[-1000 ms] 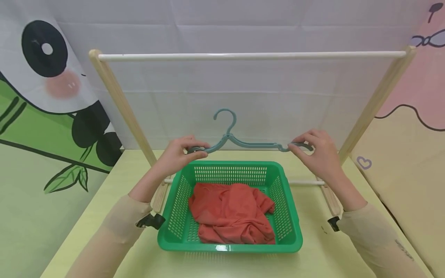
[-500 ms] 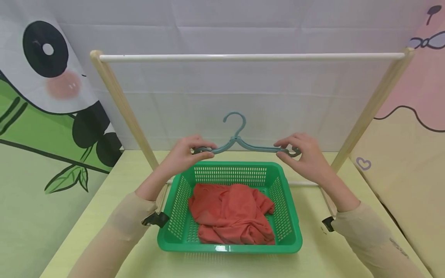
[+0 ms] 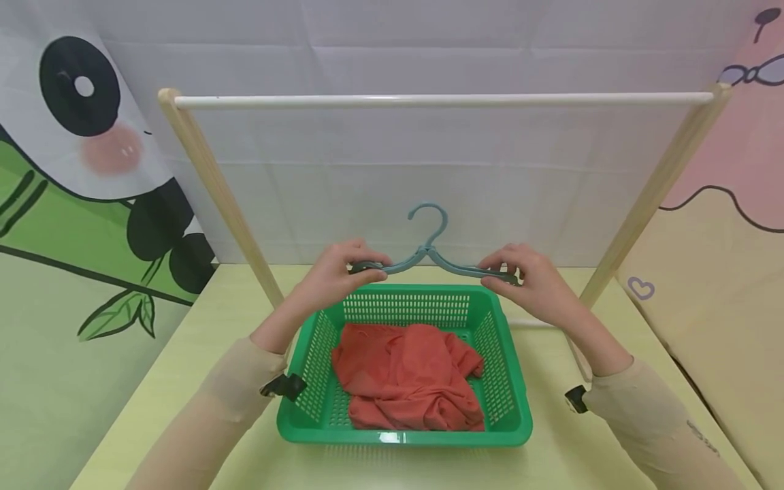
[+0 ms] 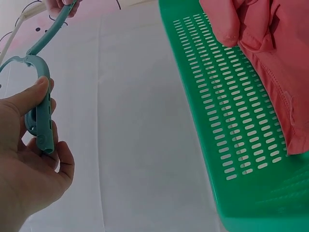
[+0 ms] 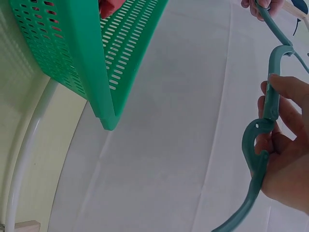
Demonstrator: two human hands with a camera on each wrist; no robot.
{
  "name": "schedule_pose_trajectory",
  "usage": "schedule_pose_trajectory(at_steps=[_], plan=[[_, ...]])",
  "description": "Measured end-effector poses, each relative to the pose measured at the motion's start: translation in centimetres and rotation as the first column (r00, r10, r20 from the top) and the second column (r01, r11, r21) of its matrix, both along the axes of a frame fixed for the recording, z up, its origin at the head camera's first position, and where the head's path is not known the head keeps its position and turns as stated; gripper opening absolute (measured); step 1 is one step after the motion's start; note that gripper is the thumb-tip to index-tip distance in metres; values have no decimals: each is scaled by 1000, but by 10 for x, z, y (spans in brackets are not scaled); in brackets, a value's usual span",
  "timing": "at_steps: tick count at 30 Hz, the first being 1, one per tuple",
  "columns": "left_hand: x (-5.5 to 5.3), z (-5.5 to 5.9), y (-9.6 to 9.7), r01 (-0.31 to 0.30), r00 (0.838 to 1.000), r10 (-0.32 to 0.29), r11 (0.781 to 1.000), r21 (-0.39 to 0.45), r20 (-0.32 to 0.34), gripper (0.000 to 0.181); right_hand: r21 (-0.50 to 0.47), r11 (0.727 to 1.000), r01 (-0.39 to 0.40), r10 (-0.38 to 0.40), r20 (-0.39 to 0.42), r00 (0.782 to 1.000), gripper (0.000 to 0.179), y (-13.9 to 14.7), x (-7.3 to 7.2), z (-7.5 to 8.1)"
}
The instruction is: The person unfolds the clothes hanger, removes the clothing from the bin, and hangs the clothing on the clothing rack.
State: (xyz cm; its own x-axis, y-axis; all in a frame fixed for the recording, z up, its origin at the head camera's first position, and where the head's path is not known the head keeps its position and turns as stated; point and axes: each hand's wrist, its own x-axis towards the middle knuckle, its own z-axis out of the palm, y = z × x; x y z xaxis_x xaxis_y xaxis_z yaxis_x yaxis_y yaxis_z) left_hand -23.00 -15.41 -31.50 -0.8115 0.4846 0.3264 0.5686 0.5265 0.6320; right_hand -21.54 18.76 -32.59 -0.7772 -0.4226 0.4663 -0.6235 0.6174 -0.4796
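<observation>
A blue-green plastic clothes hanger [image 3: 427, 252] is held level above the back rim of the basket, hook upward. My left hand [image 3: 346, 272] pinches its left arm between thumb and fingers, and my right hand [image 3: 523, 279] pinches the right arm the same way. In the right wrist view, the hanger's jointed outer piece [image 5: 248, 140] curves down past the fingers. The left wrist view shows the hanger arm [image 4: 44, 116] between thumb and fingers, with a curved piece behind it. Below, a crumpled red cloth garment [image 3: 416, 374] lies inside the green basket [image 3: 404, 437].
A rack with a white top rail [image 3: 441, 101] and wooden side posts [image 3: 211, 177] stands behind the hands. The basket sits on a pale yellow table [image 3: 554, 422]. A white cloth backdrop [image 3: 398, 136] hangs behind the rack, with cartoon-printed panels at both sides.
My right hand has moved left and slightly down, nearer the hanger's middle. My left hand and the hook have shifted right and a little lower. The basket and garment stay put.
</observation>
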Motion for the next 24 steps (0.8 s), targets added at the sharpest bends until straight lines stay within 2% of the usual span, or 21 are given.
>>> schedule_pose_trajectory(at_steps=[8,13,20,24], plan=[[-4,-1,1,0,1000,-1,1000,21,27,20,9,1000,-15,15,22,1000,16,1,-5,3],[-8,2,0,10,999,-9,1000,-21,39,20,15,999,-45,45,14,999,24,3,-6,3],[-13,4,-5,11,997,-6,998,-64,80,20,16,997,-72,72,-28,997,25,8,-10,0],[-14,3,-6,4,999,0,995,-95,45,19,34,996,-79,81,-61,995,26,11,-13,-2]])
